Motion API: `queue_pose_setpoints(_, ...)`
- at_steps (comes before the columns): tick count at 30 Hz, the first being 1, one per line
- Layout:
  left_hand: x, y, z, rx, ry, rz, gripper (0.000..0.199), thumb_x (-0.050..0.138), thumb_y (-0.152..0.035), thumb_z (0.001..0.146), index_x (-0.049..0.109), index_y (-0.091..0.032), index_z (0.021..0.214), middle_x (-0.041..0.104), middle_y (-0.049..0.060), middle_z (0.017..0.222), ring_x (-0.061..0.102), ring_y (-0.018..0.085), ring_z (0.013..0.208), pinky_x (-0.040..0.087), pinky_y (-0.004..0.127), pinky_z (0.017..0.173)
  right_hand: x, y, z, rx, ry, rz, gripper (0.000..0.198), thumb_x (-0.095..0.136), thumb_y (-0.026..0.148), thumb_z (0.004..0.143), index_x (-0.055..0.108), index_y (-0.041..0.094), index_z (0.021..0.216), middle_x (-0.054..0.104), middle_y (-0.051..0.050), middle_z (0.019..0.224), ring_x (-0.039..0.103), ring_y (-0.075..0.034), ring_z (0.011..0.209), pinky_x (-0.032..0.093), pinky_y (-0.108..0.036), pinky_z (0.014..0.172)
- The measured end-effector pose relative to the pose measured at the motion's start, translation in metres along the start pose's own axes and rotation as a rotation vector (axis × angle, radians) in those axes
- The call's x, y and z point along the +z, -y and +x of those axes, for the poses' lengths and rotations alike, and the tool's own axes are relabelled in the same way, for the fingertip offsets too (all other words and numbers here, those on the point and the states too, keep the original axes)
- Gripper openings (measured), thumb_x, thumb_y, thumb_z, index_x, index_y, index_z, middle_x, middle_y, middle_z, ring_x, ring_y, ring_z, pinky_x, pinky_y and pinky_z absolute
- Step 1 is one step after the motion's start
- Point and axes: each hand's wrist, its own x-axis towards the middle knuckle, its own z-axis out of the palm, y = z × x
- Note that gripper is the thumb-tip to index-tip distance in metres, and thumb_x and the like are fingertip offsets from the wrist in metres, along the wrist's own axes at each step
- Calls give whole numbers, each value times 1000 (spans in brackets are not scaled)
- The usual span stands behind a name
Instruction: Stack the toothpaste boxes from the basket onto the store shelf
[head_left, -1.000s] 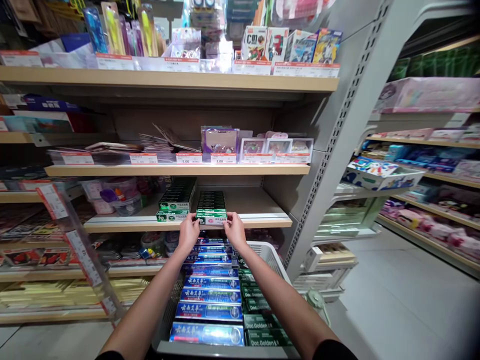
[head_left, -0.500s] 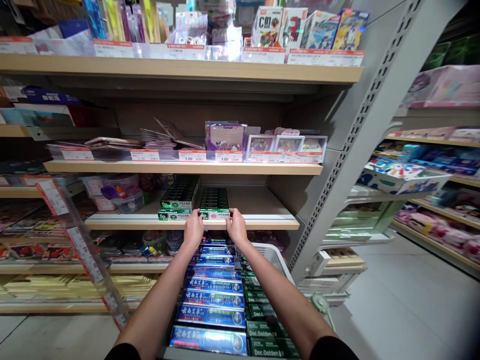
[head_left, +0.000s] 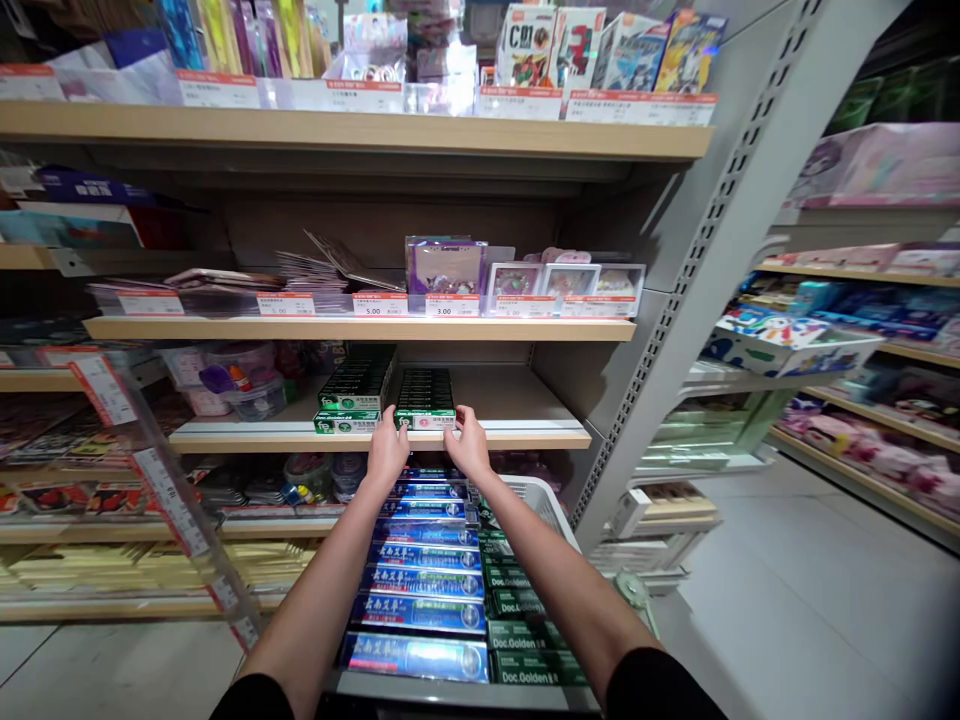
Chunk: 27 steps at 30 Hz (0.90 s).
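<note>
My left hand point(head_left: 387, 450) and my right hand point(head_left: 468, 446) are at the two ends of the front toothpaste box point(head_left: 424, 421) in a row of green and white Doc.Golden boxes. Fingers and thumbs close round its corners at the shelf's front edge. Behind it, the row of dark box ends point(head_left: 424, 388) runs back along the shelf. Another stack of the same toothpaste boxes point(head_left: 348, 422) stands just left of my left hand. Below my forearms is a grey basket point(head_left: 546, 500) holding blue toothpaste boxes point(head_left: 417, 612) and dark green Doc.Golden boxes point(head_left: 525, 636).
The wooden-edged shelf point(head_left: 525, 441) also bears clear plastic tubs point(head_left: 251, 385) at left. Above it, a shelf edge point(head_left: 360, 329) with price tags overhangs. A slotted metal upright point(head_left: 675, 290) rises at right, and a slanted price strip point(head_left: 169, 495) stands at left.
Both hands stay at the front toothpaste box, with the thumbs now further over its front corners. The view has shifted slightly, and the basket appears a little higher.
</note>
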Motion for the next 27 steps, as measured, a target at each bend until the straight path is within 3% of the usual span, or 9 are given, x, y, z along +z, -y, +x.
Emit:
queue_pose_setpoints(4,-10,2,-14,93,1,-66,53,47,-22,91,38,-10,141,59,20,129,58,31,118,46,44,99,-21,4,-12,-66,60,72,48,59,25,83,46,17,128,59,-13,125,60,-22,114,48,-37,101)
queue_pose_setpoints(9,-29,-12,-64,130,41,-128,49,46,-27,93,42,-18,141,57,13,134,56,27,121,44,41,103,-85,11,-55,-78,179,-17,40,60,33,86,55,20,124,61,-9,124,60,-22,112,47,-38,101)
queue_pose_setpoints(11,-31,-22,-91,164,148,-160,46,46,-28,93,45,-20,139,58,11,134,56,25,121,43,40,105,-116,12,-77,-37,267,-58,39,61,35,85,58,21,121,63,-8,122,60,-23,113,47,-40,101)
queue_pose_setpoints(18,-11,-58,-167,458,748,-201,46,51,-37,91,52,-24,135,53,8,140,46,25,132,35,41,111,-201,6,-150,97,681,-128,53,77,36,70,64,26,121,66,-6,120,62,-28,110,49,-40,95)
queue_pose_setpoints(22,4,-76,-179,530,925,-101,61,60,-44,83,47,-24,140,46,11,146,40,29,136,33,43,112,-217,-8,-171,65,746,-218,55,76,26,68,64,24,121,67,-7,115,64,-26,102,50,-36,90)
queue_pose_setpoints(27,25,-90,-178,538,983,75,52,58,-35,81,57,-18,130,54,17,136,48,34,128,32,48,110,-203,-34,-173,-6,782,-302,53,74,20,66,65,22,117,65,-9,117,63,-25,103,51,-35,90)
